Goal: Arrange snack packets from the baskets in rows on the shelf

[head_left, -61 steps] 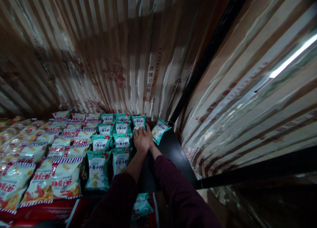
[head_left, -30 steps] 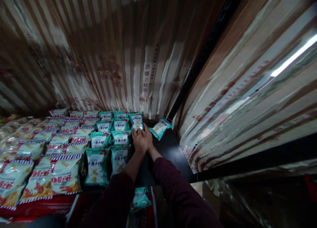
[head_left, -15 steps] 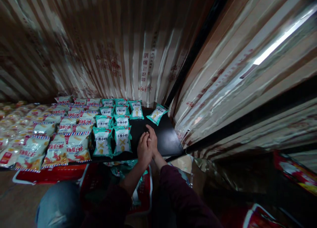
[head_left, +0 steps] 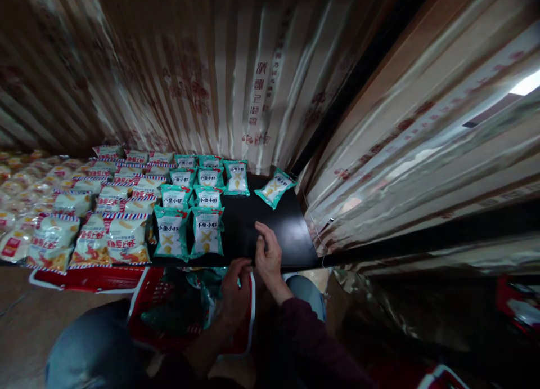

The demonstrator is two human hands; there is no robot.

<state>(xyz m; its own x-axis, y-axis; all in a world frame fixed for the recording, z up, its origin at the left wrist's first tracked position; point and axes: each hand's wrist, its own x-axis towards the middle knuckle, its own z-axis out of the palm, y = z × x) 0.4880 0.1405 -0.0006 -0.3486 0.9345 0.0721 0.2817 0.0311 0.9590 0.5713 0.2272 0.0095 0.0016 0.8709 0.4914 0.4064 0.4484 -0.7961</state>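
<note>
My right hand (head_left: 266,255) rests at the front edge of a black shelf (head_left: 287,231), fingers curled loosely, with nothing visible in them. My left hand (head_left: 234,294) hangs lower, over a red basket (head_left: 143,299) that holds more teal snack bags (head_left: 185,304); its fingers curl down and what they touch is too dark to tell. On the shelf, teal snack bags (head_left: 206,231) lie in rows. One teal bag (head_left: 237,178) sits at the back and another (head_left: 275,188) lies tilted near the right corner.
White and red snack bags (head_left: 88,231) cover the shelf's left part. Striped shiny sheeting (head_left: 202,79) lines the back and right side. A black upright (head_left: 363,68) marks the corner. My knee in jeans (head_left: 84,349) is at bottom left.
Both hands have drawn back from the teal bag at the back of the shelf to its front edge. The left hand has dropped to the basket. The view has tilted down.
</note>
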